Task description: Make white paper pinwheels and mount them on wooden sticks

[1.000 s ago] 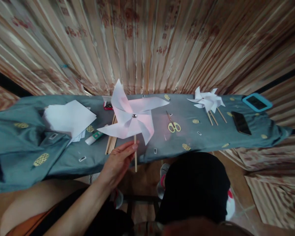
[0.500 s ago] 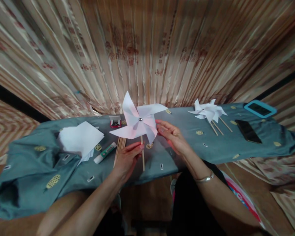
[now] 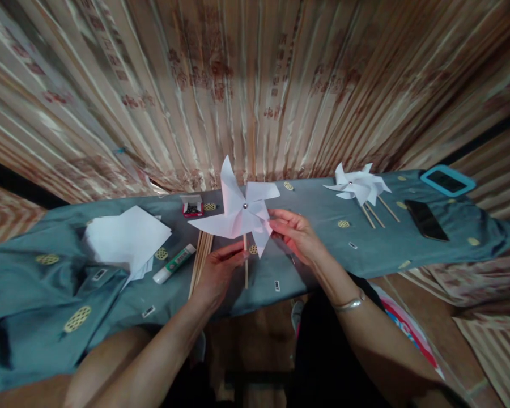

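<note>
A white paper pinwheel (image 3: 239, 218) with a round metal pin at its centre stands upright on a thin wooden stick in front of me. My left hand (image 3: 221, 269) pinches that stick just below the blades. With thumb and fingers, my right hand (image 3: 295, 233) grips the edge of the pinwheel's right-hand blade. Loose wooden sticks (image 3: 201, 255) lie beside my left hand, partly hidden by it. Left of them rests a green and white glue stick (image 3: 174, 264), and behind is a small red box (image 3: 192, 207) of dark pins, its lid up.
White paper sheets (image 3: 125, 238) are stacked on the left of the cloth-covered table (image 3: 323, 258). At the right lie finished pinwheels (image 3: 361, 186) on sticks, a dark phone (image 3: 426, 220) and a blue-framed device (image 3: 447, 180). A patterned curtain (image 3: 255, 85) hangs behind.
The pinwheel's blades have turned a little clockwise, and my right fingers have closed on a blade. My left hand keeps its hold on the stick. The view has shifted slightly.
</note>
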The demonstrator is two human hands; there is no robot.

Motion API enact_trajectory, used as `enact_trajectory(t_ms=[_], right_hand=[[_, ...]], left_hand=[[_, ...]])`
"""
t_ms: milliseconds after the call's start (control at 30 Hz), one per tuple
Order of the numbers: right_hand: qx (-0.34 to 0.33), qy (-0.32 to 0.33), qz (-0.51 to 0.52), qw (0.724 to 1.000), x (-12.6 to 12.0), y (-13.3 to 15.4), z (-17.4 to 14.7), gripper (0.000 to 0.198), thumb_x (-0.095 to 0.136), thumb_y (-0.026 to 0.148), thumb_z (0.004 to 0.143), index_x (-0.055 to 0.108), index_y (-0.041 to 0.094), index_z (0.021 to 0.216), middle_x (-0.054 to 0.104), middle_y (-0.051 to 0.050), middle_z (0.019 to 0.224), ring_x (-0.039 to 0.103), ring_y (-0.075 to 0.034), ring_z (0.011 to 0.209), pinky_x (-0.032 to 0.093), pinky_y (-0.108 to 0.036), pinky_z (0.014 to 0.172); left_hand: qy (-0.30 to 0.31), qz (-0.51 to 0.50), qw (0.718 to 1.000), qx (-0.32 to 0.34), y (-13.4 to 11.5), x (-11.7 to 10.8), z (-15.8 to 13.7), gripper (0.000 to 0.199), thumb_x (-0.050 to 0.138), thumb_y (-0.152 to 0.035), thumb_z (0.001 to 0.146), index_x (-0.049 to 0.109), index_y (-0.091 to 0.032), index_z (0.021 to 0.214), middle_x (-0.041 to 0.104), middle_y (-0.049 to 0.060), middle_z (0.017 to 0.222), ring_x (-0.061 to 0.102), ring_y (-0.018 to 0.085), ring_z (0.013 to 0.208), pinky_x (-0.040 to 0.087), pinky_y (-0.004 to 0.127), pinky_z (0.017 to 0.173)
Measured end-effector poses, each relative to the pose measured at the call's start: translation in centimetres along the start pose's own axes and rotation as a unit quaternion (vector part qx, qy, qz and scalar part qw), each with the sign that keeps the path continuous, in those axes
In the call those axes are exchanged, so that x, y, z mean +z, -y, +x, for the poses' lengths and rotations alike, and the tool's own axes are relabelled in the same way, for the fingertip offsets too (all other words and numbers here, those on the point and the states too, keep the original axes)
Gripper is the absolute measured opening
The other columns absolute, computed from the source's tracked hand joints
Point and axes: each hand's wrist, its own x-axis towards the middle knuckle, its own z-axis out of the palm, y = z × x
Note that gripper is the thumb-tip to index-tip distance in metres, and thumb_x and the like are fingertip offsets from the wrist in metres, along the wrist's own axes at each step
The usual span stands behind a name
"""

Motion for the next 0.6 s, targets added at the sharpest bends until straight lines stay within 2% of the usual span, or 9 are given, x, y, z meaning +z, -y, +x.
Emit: enact_trajectory(t_ms=[133,233,300,467,533,600], right_hand=[[0.024,0.014,0.024,0.999,0.3,-0.3,-0.2,0.033,0.084,0.031,0.062,0.072,0.021,0.091,0.075,0.0,0.083,0.064,-0.011,0.069,0.049,-0.024,0.066],[0.038,0.021,0.043,0.998,0.8,-0.5,-0.4,0.034,0.085,0.03,0.059,0.072,0.019,0.088,0.074,0.0,0.08,0.063,-0.01,0.066,0.051,-0.022,0.064],[0.049,0.026,0.058,0.997,1.1,-0.7,-0.5,0.034,0.086,0.029,0.058,0.072,0.019,0.088,0.073,0.0,0.078,0.064,-0.01,0.064,0.052,-0.022,0.063],[0.072,0.035,0.072,0.994,1.7,-1.5,-0.6,0.04,0.088,0.028,0.055,0.071,0.018,0.09,0.073,0.0,0.077,0.065,-0.011,0.065,0.052,-0.021,0.06],[0.075,0.043,0.065,0.994,1.8,-1.7,-0.6,0.043,0.088,0.028,0.054,0.071,0.018,0.091,0.073,0.0,0.076,0.065,-0.011,0.065,0.05,-0.02,0.058],[0.078,0.048,0.044,0.995,1.6,-1.6,-0.6,0.043,0.089,0.029,0.053,0.071,0.018,0.09,0.073,0.001,0.075,0.064,-0.01,0.064,0.047,-0.02,0.056]], left_hand=[[0.01,0.014,1.0,0.022,0.4,-0.3,0.3,0.035,0.088,-0.023,0.045,0.078,-0.014,0.077,0.075,0.006,0.072,0.063,0.014,0.066,0.049,0.026,0.07],[0.028,0.023,0.999,0.033,0.6,-0.6,0.5,0.036,0.087,-0.025,0.049,0.079,-0.014,0.082,0.076,0.008,0.081,0.067,0.019,0.078,0.05,0.029,0.08],[0.036,0.027,0.998,0.035,0.6,-0.6,0.6,0.036,0.087,-0.027,0.049,0.079,-0.014,0.082,0.077,0.008,0.082,0.067,0.02,0.079,0.049,0.031,0.082],[0.035,0.044,0.997,0.061,0.7,-0.3,0.5,0.028,0.089,-0.031,0.046,0.076,-0.016,0.066,0.071,0.004,0.064,0.064,0.02,0.07,0.049,0.032,0.078],[0.038,0.045,0.996,0.069,0.8,-0.4,0.6,0.023,0.089,-0.031,0.048,0.072,-0.017,0.055,0.066,0.001,0.056,0.062,0.018,0.067,0.049,0.031,0.077],[0.04,0.042,0.996,0.071,0.9,-0.6,0.7,0.021,0.087,-0.03,0.051,0.071,-0.018,0.053,0.064,0.0,0.054,0.06,0.016,0.064,0.048,0.03,0.076]])
